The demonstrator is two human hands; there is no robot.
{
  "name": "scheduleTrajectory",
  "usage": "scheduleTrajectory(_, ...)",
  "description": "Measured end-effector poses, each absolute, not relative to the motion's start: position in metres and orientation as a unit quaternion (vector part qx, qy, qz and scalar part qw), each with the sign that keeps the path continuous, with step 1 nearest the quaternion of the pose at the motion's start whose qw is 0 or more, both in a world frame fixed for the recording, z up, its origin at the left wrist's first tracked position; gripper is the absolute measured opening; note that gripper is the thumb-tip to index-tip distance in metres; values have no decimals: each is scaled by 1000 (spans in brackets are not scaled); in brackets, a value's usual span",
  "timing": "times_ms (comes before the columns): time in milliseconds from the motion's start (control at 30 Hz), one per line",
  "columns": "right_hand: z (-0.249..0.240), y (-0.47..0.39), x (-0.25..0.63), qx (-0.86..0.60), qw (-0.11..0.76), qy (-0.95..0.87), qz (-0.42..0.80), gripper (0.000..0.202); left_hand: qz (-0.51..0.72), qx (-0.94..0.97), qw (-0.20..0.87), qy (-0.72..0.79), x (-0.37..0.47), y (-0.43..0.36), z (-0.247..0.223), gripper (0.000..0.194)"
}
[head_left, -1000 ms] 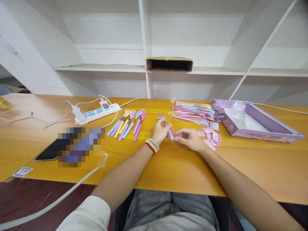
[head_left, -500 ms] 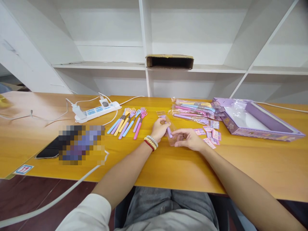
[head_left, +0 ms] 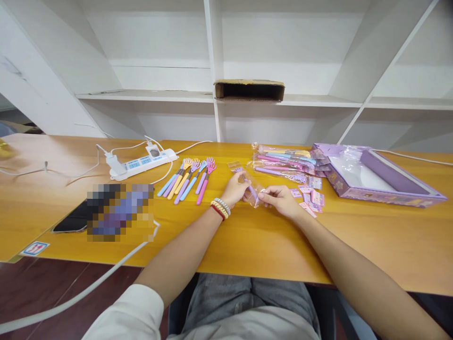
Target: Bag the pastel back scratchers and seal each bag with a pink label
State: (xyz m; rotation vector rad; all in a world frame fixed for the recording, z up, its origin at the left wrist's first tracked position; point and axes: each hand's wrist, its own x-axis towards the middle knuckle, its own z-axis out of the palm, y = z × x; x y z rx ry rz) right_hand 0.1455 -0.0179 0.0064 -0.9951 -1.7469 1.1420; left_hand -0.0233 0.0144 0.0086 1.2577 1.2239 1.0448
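Scratcher: one purple scratcher (head_left: 252,191) is seen lying inside a clear bag (head_left: 255,202), slanted between the two hands over the table (head_left: 247,245).
Left hand: the bag and the scratcher within it are pinched together between thumb and fingers of the left hand (head_left: 234,190), around the middle.
Right hand: the near end of the bag is nipped between thumb and fingertips of the right hand (head_left: 281,199), just beside the handle end.
Bag film: it looks thin and creased, so it is best drawn out by light pinches, with the handle steadied from the left; if pulled hard, it could stretch or split.
Scratcher prongs: they are best lined up with the bag's length, as the film could be snagged by their tips.
Loose scratchers (head_left: 202,192): they are fanned out left of the hands, unwrapped.
Bagged scratchers (head_left: 279,168): they are heaped right of the hands, beside the purple box (head_left: 384,197).
Cards (head_left: 313,202): they are scattered near the right hand; brushing them with the wrist should be avoided.
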Motion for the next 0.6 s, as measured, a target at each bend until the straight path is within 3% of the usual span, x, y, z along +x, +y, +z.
scheduleTrajectory(233,7,-14,147,-402,394,-687,460,30,464,496,542,496,-21,17,2,63)
scheduleTrajectory(600,8,-13,147,-395,384,-684,479,29,446,509,539,501,-20,15,3,64)
